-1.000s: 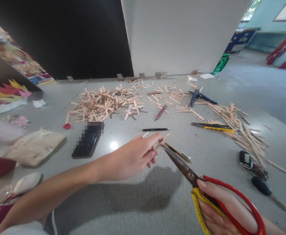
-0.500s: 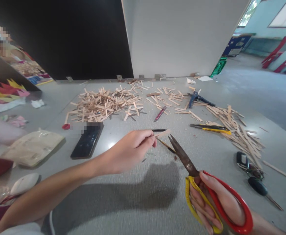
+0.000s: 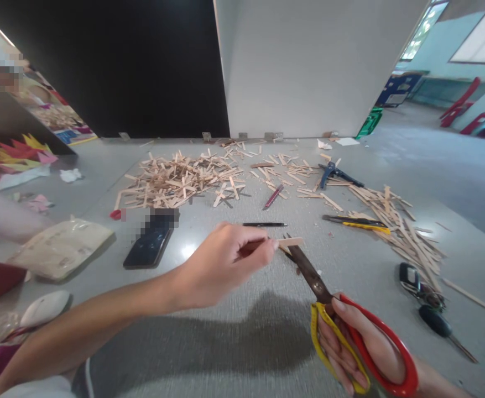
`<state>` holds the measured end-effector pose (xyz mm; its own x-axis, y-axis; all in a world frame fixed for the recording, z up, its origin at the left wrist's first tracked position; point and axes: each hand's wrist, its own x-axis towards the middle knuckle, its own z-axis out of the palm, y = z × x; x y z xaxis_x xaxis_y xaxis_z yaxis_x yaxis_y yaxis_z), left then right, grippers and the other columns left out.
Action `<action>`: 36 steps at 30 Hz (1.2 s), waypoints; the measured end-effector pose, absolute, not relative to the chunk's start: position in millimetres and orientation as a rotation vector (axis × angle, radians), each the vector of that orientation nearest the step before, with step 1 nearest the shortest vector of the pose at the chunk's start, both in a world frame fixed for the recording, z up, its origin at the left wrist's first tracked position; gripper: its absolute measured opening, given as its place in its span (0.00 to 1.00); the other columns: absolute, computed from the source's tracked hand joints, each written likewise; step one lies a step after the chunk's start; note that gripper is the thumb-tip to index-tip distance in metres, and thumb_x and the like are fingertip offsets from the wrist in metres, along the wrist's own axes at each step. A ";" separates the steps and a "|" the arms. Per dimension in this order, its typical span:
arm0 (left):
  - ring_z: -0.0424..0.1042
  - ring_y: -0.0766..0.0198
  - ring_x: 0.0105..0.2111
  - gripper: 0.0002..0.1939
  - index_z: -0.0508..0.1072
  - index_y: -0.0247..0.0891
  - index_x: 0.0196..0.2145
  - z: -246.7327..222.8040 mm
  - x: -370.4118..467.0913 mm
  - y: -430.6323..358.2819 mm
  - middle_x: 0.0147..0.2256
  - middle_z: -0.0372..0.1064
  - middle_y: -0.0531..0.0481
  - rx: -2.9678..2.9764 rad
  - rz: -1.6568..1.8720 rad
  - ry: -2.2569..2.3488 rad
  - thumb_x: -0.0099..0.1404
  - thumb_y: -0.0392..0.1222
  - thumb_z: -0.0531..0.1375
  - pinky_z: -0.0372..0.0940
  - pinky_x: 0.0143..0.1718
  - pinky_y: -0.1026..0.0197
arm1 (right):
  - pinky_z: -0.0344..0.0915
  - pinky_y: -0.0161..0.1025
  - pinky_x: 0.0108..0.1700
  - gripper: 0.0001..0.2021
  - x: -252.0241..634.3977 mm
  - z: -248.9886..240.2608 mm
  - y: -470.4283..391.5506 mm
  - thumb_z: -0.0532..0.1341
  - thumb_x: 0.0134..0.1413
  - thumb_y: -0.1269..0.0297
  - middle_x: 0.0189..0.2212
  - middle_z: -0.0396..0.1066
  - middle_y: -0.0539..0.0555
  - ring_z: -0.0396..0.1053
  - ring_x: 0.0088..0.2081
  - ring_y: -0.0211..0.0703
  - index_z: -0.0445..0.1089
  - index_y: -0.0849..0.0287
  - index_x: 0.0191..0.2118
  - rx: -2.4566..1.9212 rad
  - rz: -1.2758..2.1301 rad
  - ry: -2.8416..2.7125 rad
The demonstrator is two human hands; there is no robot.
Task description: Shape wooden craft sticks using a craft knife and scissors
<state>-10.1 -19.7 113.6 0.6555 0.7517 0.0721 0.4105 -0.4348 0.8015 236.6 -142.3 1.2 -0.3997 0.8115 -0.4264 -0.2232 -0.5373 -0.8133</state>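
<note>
My left hand [image 3: 229,262] is closed in a pinch on a flat wooden craft stick [image 3: 291,241], whose rounded end sticks out to the right. My right hand [image 3: 366,337] grips scissors [image 3: 314,276] with one red and one yellow handle loop. Their blades point up and left, and the tips lie close to the stick; whether they touch it I cannot tell. A black pen [image 3: 265,224] lies on the table just beyond my left hand. Another thin stick shows partly behind the blade tips.
A heap of short sticks [image 3: 180,179] lies at the back. Longer sticks [image 3: 412,232], a yellow cutter [image 3: 356,222], blue pliers [image 3: 333,174] and keys [image 3: 427,298] are on the right. A red cutter [image 3: 273,196] lies mid-table; a phone [image 3: 149,243] sits left.
My left hand has shifted slightly right and down with the craft stick, which now overlaps the scissor tips. The scissors have moved a little left. The view has tilted slightly.
</note>
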 end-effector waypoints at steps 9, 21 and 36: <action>0.47 0.70 0.22 0.22 0.54 0.40 0.23 108.6 -7.7 -18.1 0.21 0.46 0.60 2.167 0.588 0.937 0.76 0.46 0.54 0.44 0.23 0.63 | 0.63 0.30 0.17 0.36 232.2 34.8 -132.3 0.61 0.56 0.24 0.10 0.55 0.42 0.57 0.11 0.32 0.61 0.55 0.21 -1.264 1.781 -0.928; 0.52 0.69 0.21 0.18 0.57 0.42 0.26 113.7 -8.5 -17.5 0.21 0.51 0.61 2.121 0.525 0.993 0.76 0.43 0.50 0.47 0.23 0.62 | 0.56 0.29 0.18 0.33 224.0 58.9 -132.6 0.60 0.62 0.28 0.14 0.57 0.43 0.63 0.16 0.35 0.65 0.56 0.27 -1.131 1.656 -1.161; 0.67 0.65 0.26 0.09 0.57 0.42 0.54 98.4 -4.5 -34.3 0.30 0.69 0.57 1.988 0.496 0.759 0.80 0.36 0.44 0.63 0.33 0.60 | 0.55 0.31 0.22 0.37 231.4 56.1 -153.5 0.59 0.55 0.20 0.22 0.59 0.43 0.62 0.20 0.32 0.63 0.56 0.33 -1.324 1.826 -1.163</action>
<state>-4.5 -34.3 98.4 0.7285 0.6838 0.0412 0.3130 -0.3858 0.8679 231.4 -153.5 56.1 -0.3273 0.8445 -0.4240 0.0273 -0.4401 -0.8975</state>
